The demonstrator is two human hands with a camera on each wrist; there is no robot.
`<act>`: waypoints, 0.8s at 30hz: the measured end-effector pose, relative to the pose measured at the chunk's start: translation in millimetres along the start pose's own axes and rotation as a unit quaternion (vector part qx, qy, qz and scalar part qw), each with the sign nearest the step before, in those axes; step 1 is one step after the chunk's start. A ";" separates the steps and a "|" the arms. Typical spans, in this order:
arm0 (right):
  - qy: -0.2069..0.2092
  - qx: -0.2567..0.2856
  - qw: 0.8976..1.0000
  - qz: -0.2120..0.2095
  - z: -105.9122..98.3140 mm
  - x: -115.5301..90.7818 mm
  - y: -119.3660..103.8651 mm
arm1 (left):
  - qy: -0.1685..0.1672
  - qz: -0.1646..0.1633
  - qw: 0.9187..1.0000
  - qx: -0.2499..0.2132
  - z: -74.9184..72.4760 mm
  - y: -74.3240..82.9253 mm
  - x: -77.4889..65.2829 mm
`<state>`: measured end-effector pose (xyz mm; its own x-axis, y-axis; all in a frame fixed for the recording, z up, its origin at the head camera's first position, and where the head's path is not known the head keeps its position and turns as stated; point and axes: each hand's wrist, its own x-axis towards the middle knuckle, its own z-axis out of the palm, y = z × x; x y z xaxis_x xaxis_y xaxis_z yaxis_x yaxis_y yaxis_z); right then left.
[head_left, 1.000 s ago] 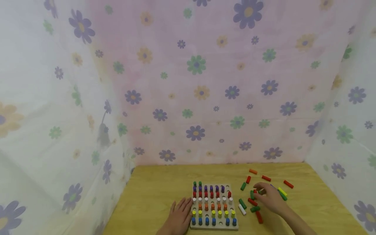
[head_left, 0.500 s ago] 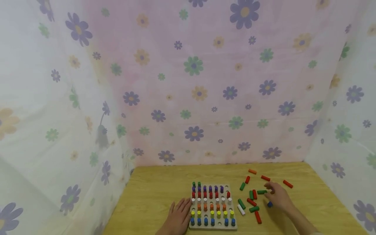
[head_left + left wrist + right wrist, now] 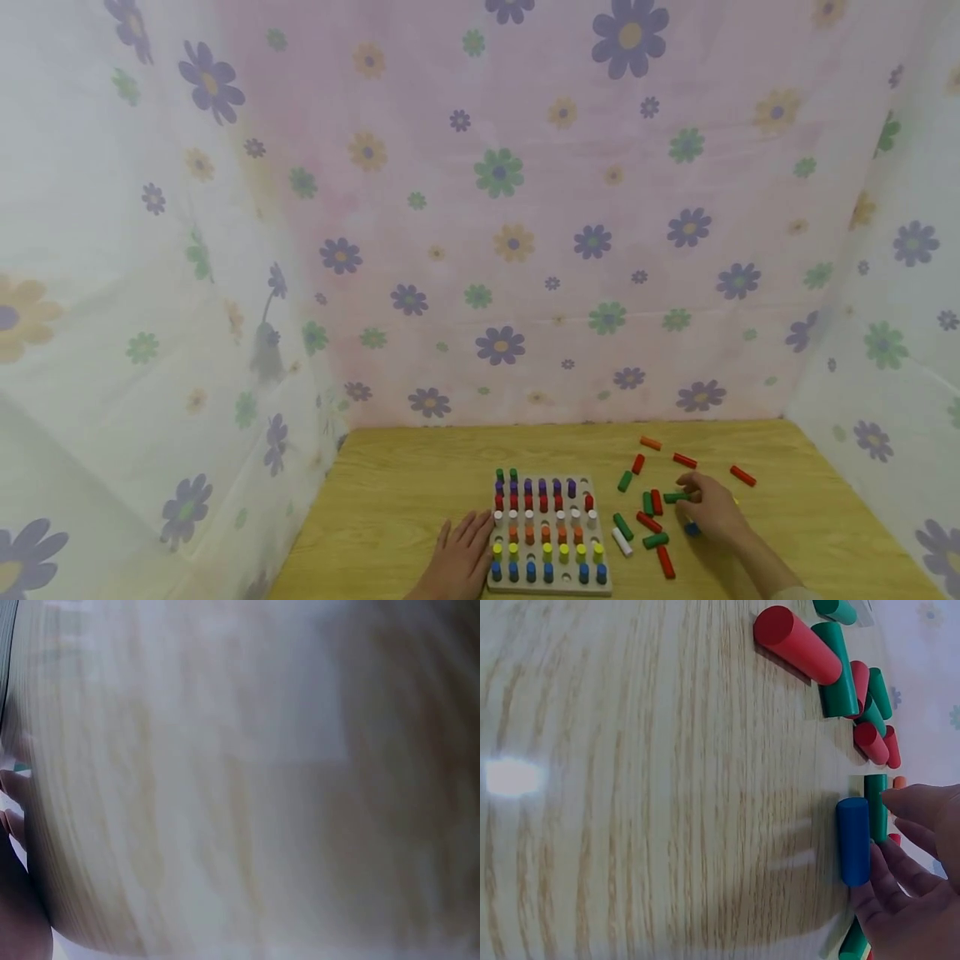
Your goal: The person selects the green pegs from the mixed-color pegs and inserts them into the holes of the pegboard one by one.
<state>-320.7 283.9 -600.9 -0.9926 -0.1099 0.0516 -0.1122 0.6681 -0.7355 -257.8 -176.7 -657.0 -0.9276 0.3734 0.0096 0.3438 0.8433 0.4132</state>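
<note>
Seven colour rows of pegs (image 3: 529, 536) stand in the pegboard (image 3: 547, 591) on the desk (image 3: 405, 467), green farthest, blue nearest; looks like one colour per row, several holes bare. Loose ones lie right of the board, likely for easy reach by the right hand: a white peg (image 3: 622, 542) near the board, an orange peg (image 3: 650, 443) at the far side, red pegs (image 3: 649, 522) and green pegs (image 3: 623, 527) scattered around.

Left hand (image 3: 459, 554) lies flat, fingers straight and slightly apart, holding nothing, fingertips at the board's left edge; we'd guess it steadies the board. Left wrist view is mostly blurred desk, little help to us.

Right hand (image 3: 708, 504) is over the loose pile, fingers bent, fingertips right at a loose green peg (image 3: 874, 806). We can't tell if it's gripped. A loose blue peg (image 3: 853, 844) sits alongside, by the lower fingers; held or just touched, unclear. A bit of yellow peg (image 3: 737, 502) shows past the hand.
</note>
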 end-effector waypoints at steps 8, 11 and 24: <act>-0.001 -0.023 1.000 -0.004 4.3 3.5 6.0 | 0.001 -0.002 1.000 0.005 -0.4 1.7 -0.1; 0.000 -0.039 0.999 -0.010 5.5 4.7 7.1 | -0.003 -0.006 1.000 0.006 -4.0 3.7 0.4; -0.001 -0.037 0.999 -0.006 5.9 3.6 12.2 | 0.009 -0.001 1.000 0.011 1.3 -0.2 0.6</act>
<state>-325.4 287.3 -613.6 -0.9911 -0.1195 0.0581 -0.1268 0.7200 -0.6823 -258.3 -176.1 -658.2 -0.9306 0.3651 0.0248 0.3449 0.8524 0.3931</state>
